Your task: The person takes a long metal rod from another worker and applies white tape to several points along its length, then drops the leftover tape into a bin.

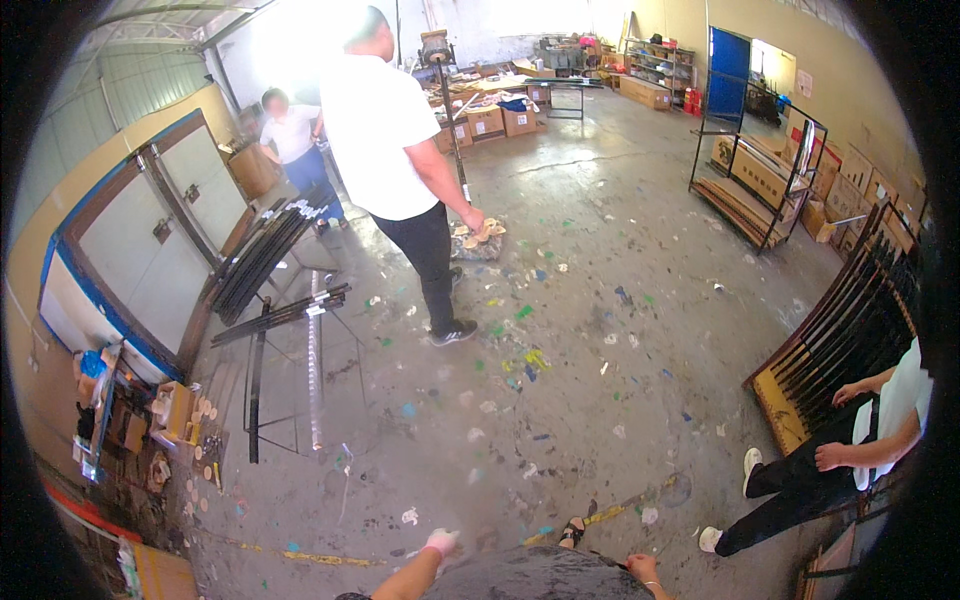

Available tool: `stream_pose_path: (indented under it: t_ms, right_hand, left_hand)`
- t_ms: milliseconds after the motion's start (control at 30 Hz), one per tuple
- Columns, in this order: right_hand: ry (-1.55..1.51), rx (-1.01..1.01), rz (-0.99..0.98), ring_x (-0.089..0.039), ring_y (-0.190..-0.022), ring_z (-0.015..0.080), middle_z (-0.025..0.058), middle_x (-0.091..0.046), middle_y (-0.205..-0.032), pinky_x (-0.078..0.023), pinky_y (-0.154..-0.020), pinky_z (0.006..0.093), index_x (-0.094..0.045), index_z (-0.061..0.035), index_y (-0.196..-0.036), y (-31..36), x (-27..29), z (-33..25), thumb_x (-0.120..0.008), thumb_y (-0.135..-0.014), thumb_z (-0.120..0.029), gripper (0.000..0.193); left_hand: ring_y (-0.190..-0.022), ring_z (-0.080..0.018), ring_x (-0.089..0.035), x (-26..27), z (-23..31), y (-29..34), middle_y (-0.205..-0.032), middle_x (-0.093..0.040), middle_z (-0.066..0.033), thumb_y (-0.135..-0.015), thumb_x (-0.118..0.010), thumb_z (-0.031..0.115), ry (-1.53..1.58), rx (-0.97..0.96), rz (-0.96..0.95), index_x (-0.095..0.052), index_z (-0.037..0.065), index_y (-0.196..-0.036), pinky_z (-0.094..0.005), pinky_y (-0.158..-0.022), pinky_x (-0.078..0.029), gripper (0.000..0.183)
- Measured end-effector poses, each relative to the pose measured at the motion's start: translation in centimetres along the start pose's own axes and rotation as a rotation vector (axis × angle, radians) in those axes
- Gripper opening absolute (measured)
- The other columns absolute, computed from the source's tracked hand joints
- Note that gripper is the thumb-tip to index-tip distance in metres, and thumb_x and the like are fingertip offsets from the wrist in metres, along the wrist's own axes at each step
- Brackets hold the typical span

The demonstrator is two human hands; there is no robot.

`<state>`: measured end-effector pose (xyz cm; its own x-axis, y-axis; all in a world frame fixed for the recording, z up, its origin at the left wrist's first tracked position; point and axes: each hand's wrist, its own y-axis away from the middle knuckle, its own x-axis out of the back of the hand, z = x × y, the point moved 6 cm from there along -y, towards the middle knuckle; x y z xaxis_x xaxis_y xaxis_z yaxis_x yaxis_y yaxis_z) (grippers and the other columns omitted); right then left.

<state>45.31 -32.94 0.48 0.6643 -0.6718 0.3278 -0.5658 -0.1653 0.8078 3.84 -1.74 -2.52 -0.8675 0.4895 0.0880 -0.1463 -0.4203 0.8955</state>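
My left hand point(441, 541) hangs low at the bottom of the view, over the floor beside my dark grey top point(520, 575). It looks pale and blurred, and its fingers cannot be made out. On the other side of my body, my right hand point(642, 568) hangs close to the top's edge, with a thin band at the wrist. Its fingers look partly curled, but they are too small to read. No object shows in either hand. One of my feet, in a dark sandal point(572, 532), stands near a worn yellow floor line point(630, 497).
A person in a white shirt point(375, 130) stands ahead; another point(295, 140) is farther left. A third person's legs point(790, 505) are at right, beside a rack of black rods point(850, 320). Black bars point(265, 255) lie on stands at left. Scraps litter the concrete floor point(560, 400).
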Motion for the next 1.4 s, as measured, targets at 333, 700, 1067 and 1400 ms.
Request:
stream_pose_path:
  t_ms: [333,700,1067,1400]
  right_hand:
    - [0.027,0.007,0.002,-0.058,-0.055,0.0193,0.0109,-0.061,-0.064,-0.046,-0.05,0.0304,-0.061,0.0041,-0.085,-1.1,0.4,0.4,-0.056,-0.075,-0.008,0.016]
    - [-0.127,-0.074,-0.065,-0.054,-0.046,0.0191,0.0102,-0.055,-0.059,-0.042,-0.039,0.0306,-0.056,-0.0004,-0.076,-6.4,-1.1,1.0,-0.052,-0.079,-0.006,0.007]
    - [-0.112,0.021,-0.071,-0.056,-0.052,0.0195,0.0114,-0.057,-0.063,-0.048,-0.048,0.0318,-0.057,0.0035,-0.079,-6.4,-0.4,2.9,-0.054,-0.078,-0.006,0.01]
    - [-0.27,0.047,-0.039,-0.057,-0.053,0.0215,0.0129,-0.057,-0.063,-0.05,-0.049,0.0342,-0.058,0.0051,-0.078,-3.7,1.7,4.3,-0.057,-0.077,-0.005,0.01]
  left_hand:
    - [-0.09,-0.0303,-0.061,-0.2,0.8,-2.7,-0.1,-0.061,-0.0199,-0.079,-0.056,0.036,-0.082,-0.058,0.033,-0.049,-0.006,-0.115,-0.04,-0.074,-0.049,0.056]
    - [-0.089,-0.0269,-0.059,-5.5,30.3,15.4,-0.095,-0.061,-0.0174,-0.081,-0.056,0.026,-0.487,-1.001,0.371,-0.052,0.0,-0.108,-0.0359,-0.077,-0.046,0.038]
    - [-0.101,-0.0318,-0.05,-7.5,48.2,34.4,-0.104,-0.053,-0.0163,-0.07,-0.067,0.015,-0.614,-1.666,0.815,-0.047,0.003,-0.111,-0.0381,-0.087,-0.04,0.048]
    - [-0.102,-0.0307,-0.05,-10.5,62.8,30.2,-0.098,-0.057,-0.0168,-0.066,-0.069,0.037,-1.183,-1.72,1.185,-0.051,0.0,-0.095,-0.0403,-0.09,-0.035,0.051]
